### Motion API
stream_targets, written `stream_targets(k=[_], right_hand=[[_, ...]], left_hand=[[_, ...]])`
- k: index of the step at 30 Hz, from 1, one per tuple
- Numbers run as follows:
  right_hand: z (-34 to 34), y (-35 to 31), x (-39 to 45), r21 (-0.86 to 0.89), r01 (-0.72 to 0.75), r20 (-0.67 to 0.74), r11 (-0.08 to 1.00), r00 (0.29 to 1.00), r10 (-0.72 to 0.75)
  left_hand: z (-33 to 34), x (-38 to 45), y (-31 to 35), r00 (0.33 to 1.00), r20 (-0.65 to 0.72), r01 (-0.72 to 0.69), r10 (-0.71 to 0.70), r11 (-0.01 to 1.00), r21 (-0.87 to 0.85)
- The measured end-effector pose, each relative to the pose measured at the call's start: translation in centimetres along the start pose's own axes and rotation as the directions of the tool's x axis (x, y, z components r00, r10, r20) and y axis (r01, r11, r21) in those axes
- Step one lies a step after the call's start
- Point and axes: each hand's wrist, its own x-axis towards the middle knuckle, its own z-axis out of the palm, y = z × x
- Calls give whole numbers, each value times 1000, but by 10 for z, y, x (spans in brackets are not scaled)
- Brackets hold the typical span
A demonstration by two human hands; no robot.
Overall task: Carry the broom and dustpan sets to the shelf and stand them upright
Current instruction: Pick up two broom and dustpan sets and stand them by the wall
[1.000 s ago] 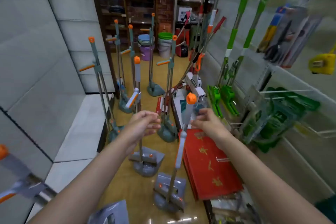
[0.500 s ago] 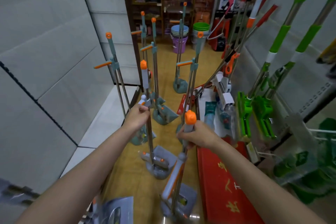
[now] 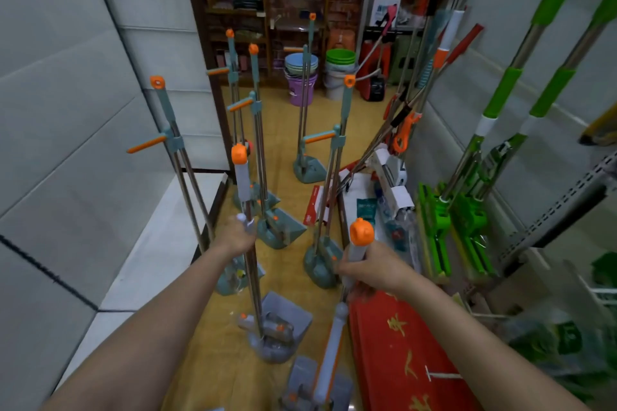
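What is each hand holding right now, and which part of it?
The left hand grips the metal poles of one broom and dustpan set, below the grey handle. The right hand grips the other set on its grey handle, under the orange cap.

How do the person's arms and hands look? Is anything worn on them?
Both forearms are bare as far as the frame shows, with no sleeves in view. The left hand and right hand have no gloves, and no watch, ring or bracelet is visible.
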Motion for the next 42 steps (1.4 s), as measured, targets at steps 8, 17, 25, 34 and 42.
stream_targets(k=[8, 17, 25, 34, 42], right_hand=[[-6, -7, -3, 8, 30, -58, 1000, 998, -30], [-3, -15, -34, -43, 159, -92, 986, 982, -162], [45, -13, -58, -134, 206, -94, 969, 971, -220], [87, -23, -71, -139, 158, -187, 978, 965, -182], [146, -41, -103, -81, 195, -345, 978, 915, -211]], left_hand=[[-2, -3, -32, 991, -124, -15, 44, 975, 221], [-23, -85, -56, 924, -272, -98, 268, 856, 507], [-40, -174, -112, 918, -316, -68, 241, 879, 472], [-77, -227, -154, 938, -259, -67, 230, 853, 517], [-91, -264, -214, 938, -191, -97, 290, 746, 658]])
